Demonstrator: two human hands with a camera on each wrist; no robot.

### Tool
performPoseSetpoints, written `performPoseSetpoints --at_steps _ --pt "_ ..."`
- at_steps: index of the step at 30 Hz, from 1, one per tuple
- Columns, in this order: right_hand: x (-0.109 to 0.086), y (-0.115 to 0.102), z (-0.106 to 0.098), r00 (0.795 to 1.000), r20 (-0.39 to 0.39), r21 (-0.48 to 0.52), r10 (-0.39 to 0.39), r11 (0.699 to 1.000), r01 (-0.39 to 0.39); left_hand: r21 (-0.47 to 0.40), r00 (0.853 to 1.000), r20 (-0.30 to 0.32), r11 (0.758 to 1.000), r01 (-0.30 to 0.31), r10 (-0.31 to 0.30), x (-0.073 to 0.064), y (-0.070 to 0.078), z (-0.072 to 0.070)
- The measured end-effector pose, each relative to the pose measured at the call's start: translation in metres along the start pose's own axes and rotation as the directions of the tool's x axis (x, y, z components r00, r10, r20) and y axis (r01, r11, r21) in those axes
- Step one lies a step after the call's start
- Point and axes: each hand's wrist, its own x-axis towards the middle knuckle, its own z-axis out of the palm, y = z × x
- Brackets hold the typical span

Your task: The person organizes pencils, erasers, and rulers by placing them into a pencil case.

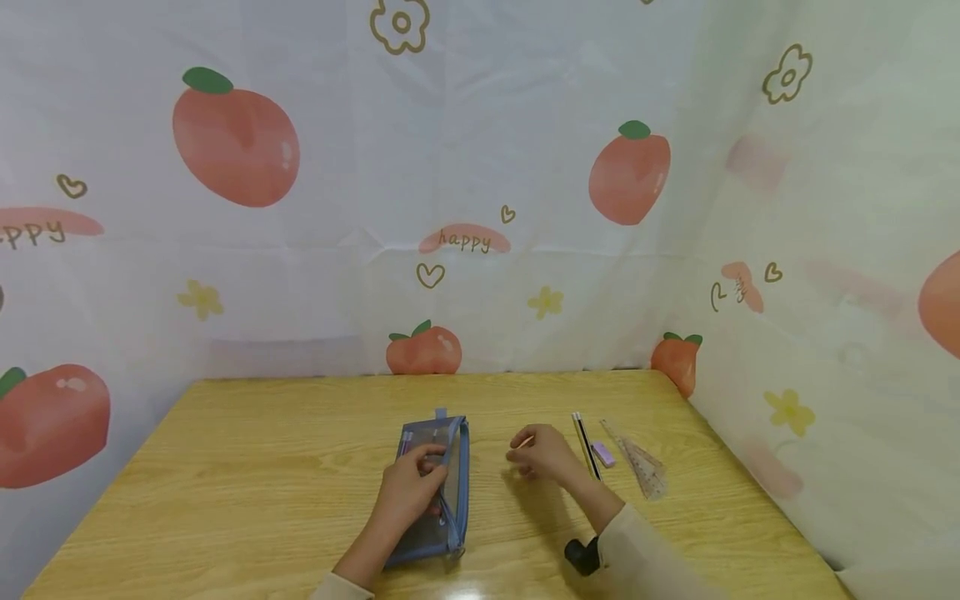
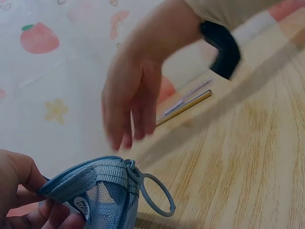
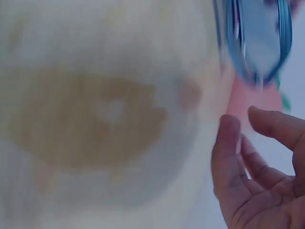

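A blue mesh pencil case lies on the table with its zipper side gaping, and some pens show dimly through the mesh. My left hand pinches the edge of its opening between thumb and fingers. In the left wrist view, the case has a ring pull hanging from the zipper end. To the right of the case, my right hand hovers over the table, fingers loosely bent and holding nothing. In the right wrist view, a gap shows between the thumb and fingers.
Beyond my right hand lie pencils, a purple eraser and clear rulers. A wooden table meets a fruit-print curtain at the back and right. A black band sits at my right wrist.
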Motion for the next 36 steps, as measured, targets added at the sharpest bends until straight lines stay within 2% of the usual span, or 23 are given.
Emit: performPoseSetpoints --at_steps 2,5,8,10,12,16,24,28,31,36 --pt "0.005 0.002 -0.022 0.998 -0.068 -0.093 0.018 0.995 -0.025 -0.002 1.0 -0.001 1.0 -0.003 0.003 0.0 0.001 -0.001" --pt "0.012 0.007 -0.051 0.988 -0.152 -0.24 0.01 0.97 -0.047 -0.005 1.0 0.0 1.0 -0.004 0.004 0.0 0.001 -0.002" --pt "0.014 0.013 -0.07 0.983 -0.182 -0.376 0.008 0.923 -0.077 -0.009 1.0 0.004 1.0 -0.004 0.004 0.0 0.001 -0.002" --pt "0.014 0.017 -0.076 0.984 -0.177 -0.429 0.014 0.899 -0.09 -0.012 1.0 0.004 1.0 -0.002 0.002 -0.001 0.001 -0.003" --pt "0.013 0.022 -0.078 0.985 -0.168 -0.451 0.036 0.886 -0.109 -0.014 1.0 0.004 1.0 0.002 -0.002 -0.002 0.001 -0.003" --pt "0.013 0.033 -0.076 0.984 -0.171 -0.452 0.045 0.884 -0.119 -0.014 1.0 0.003 1.0 0.005 -0.005 -0.003 0.001 -0.003" --pt "0.011 0.042 -0.071 0.985 -0.169 -0.477 -0.019 0.877 -0.065 -0.022 1.0 0.011 1.0 0.009 -0.009 -0.003 0.001 -0.003" --pt "0.012 0.044 -0.068 0.982 -0.18 -0.507 -0.051 0.861 -0.048 -0.02 1.0 0.013 1.0 0.015 -0.014 -0.002 0.001 -0.003" --pt "0.016 0.048 -0.067 0.977 -0.201 -0.531 -0.066 0.846 -0.052 -0.018 1.0 0.012 1.0 0.014 -0.014 -0.002 0.001 -0.003" --pt "0.017 0.051 -0.064 0.977 -0.209 -0.525 -0.05 0.848 -0.069 -0.017 1.0 0.017 1.0 0.007 -0.007 -0.002 0.001 -0.002"
